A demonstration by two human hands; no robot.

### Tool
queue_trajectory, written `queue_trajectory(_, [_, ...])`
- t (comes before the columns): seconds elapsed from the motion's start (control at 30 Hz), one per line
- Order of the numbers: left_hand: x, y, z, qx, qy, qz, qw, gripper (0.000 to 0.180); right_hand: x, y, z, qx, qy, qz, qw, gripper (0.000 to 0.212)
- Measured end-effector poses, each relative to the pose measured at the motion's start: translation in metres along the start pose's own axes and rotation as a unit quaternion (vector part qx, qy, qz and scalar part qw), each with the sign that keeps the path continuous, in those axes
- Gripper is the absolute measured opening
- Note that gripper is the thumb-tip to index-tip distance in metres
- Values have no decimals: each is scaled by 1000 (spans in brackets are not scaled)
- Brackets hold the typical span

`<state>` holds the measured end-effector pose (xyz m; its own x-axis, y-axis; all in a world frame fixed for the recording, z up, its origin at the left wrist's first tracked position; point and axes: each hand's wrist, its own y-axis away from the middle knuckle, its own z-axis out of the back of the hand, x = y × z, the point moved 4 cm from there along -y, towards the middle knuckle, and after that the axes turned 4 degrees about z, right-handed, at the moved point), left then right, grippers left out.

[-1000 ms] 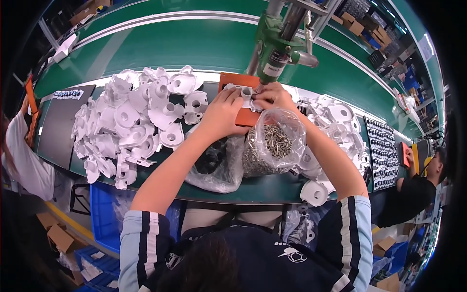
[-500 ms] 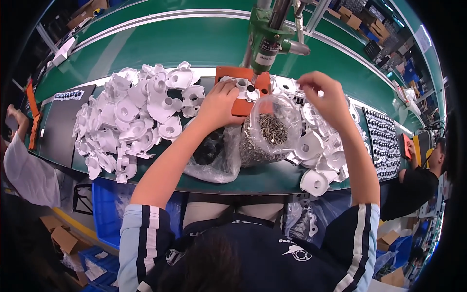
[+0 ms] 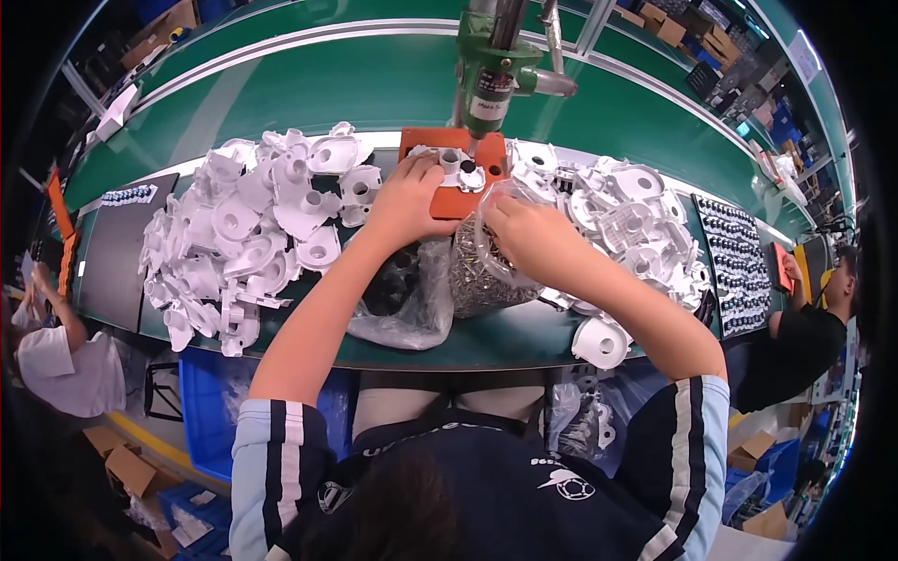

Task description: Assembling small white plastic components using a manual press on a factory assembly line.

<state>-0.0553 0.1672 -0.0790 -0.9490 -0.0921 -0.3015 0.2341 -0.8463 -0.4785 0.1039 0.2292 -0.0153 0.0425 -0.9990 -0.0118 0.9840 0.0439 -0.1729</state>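
My left hand (image 3: 408,201) holds a white plastic part (image 3: 450,159) on an orange fixture (image 3: 454,206). A round black piece shows in the part, right below the tip of a green press-like machine (image 3: 485,84). Over the clear bag of small metal screws or pins (image 3: 482,285), my right hand (image 3: 531,234) has its fingers closed together at the bag's mouth. Whatever they hold, if anything, is hidden. Beside that bag, near my left forearm, lies another clear bag (image 3: 426,323) with dark pieces in it.
White plastic parts are heaped at the left (image 3: 229,224) and right (image 3: 636,224). A tray of small dark-and-silver pieces (image 3: 734,266) lies farther right. Behind runs a green conveyor belt (image 3: 309,84). Co-workers sit at both sides. A blue bin (image 3: 206,411) stands below the table edge.
My right hand has come down and left from above the right heap to the mouth of the screw bag. The left hand stays on the white part. The view has shifted slightly.
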Motion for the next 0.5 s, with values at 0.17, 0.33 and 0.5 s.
queue_trajectory(0.17, [-2, -2, 0, 9, 14, 13, 1000, 70, -4, -2, 1, 35, -69, -35, 996, 18])
queue_trajectory(0.33, [-1, -1, 0, 1, 10, 5, 1000, 69, -3, 2, 24, -45, -239, -38, 969, 27])
queue_trajectory(0.5, [0, 2, 4, 6, 7, 9, 1000, 71, -42, 10, 61, -21, -416, -149, 897, 25])
